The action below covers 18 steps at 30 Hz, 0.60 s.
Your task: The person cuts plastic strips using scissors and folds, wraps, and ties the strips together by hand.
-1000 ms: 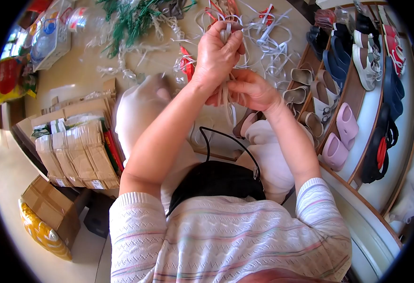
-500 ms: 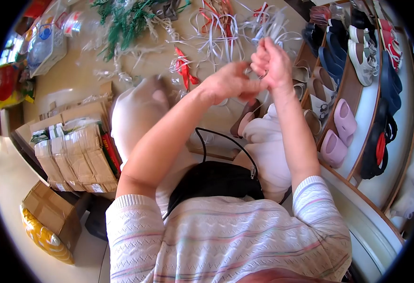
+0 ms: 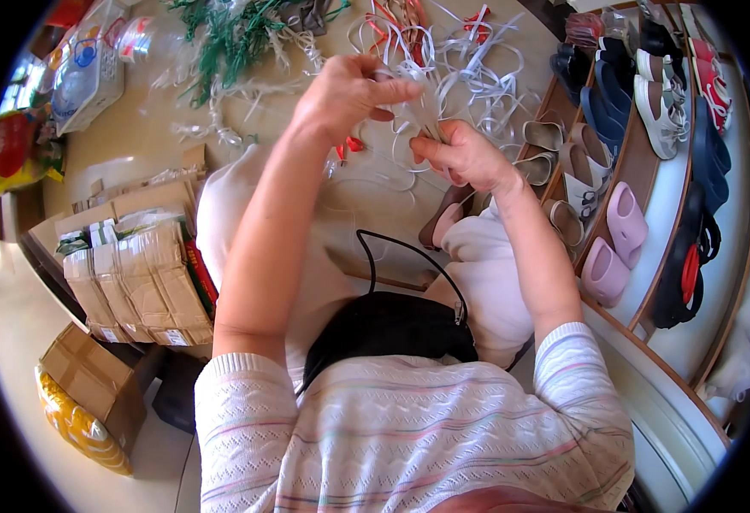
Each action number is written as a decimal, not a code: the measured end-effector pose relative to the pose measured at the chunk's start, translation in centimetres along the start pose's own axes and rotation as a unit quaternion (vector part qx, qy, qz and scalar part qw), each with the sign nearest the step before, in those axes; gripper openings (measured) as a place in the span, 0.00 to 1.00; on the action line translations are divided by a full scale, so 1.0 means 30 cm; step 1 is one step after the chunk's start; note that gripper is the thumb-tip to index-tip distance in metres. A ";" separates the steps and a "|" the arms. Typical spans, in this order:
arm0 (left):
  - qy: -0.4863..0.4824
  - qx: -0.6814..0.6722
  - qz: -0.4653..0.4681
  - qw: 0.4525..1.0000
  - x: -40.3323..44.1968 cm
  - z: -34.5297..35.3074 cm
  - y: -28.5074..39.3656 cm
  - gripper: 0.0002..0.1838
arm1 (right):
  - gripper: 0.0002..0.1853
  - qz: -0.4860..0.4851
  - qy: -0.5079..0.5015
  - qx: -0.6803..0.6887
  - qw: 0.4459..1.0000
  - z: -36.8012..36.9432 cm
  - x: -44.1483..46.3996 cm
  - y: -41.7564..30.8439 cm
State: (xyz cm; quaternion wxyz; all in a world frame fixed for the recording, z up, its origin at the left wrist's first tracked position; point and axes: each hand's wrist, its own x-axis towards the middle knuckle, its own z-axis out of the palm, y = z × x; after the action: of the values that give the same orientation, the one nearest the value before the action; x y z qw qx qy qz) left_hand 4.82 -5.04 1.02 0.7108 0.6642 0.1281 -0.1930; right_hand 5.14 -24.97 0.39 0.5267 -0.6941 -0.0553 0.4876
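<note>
Between my hands is a bundle of white plastic ribbon (image 3: 427, 115), its thin strips gathered together. My right hand (image 3: 465, 156) pinches the lower part between thumb and curled fingers. My left hand (image 3: 345, 96) is up and to the left, thumb and bent fingers closed around the upper strips; the exact grip is partly hidden. Just beyond lie loose white ribbons (image 3: 488, 64) in a tangle, with red ribbon (image 3: 409, 30) among them. A small red piece (image 3: 354, 144) shows under my left hand.
A pile of green string (image 3: 225, 43) lies at the far left. Near my left leg stands a cardboard box (image 3: 140, 278) with packets. Shoe shelves hold pink clogs (image 3: 625, 224) and several other shoes on the right. A black bag (image 3: 392, 333) rests on my lap.
My hands have moved apart, the left one up and left, the right one down and left. The white ribbon bundle now shows between them, and the red ribbon piece is mostly covered.
</note>
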 end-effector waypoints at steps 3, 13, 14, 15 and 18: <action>0.020 -0.106 0.033 0.994 0.005 0.014 -0.009 0.29 | 0.15 0.007 -0.023 0.055 0.998 0.015 -0.004 0.001; 0.005 -0.113 0.011 0.994 -0.026 0.106 0.012 0.35 | 0.15 0.003 -0.048 0.006 0.999 0.074 0.013 0.006; 0.014 -0.223 0.035 0.974 0.007 0.119 -0.029 0.26 | 0.15 0.002 -0.045 -0.001 0.999 0.071 0.012 0.003; 0.006 -0.247 0.046 0.968 0.017 0.116 -0.035 0.24 | 0.15 0.001 -0.042 -0.008 0.999 0.064 0.013 0.000; 0.013 -0.269 0.071 0.961 0.016 0.131 -0.039 0.19 | 0.14 -0.109 0.031 -0.283 0.952 0.051 0.023 0.002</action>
State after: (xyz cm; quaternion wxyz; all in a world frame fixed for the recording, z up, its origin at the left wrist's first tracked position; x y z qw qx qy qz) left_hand 4.44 -9.06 0.10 0.8730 0.4588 0.1375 -0.0918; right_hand 4.33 -23.55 -0.02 0.3600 -0.8192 -0.2498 0.3700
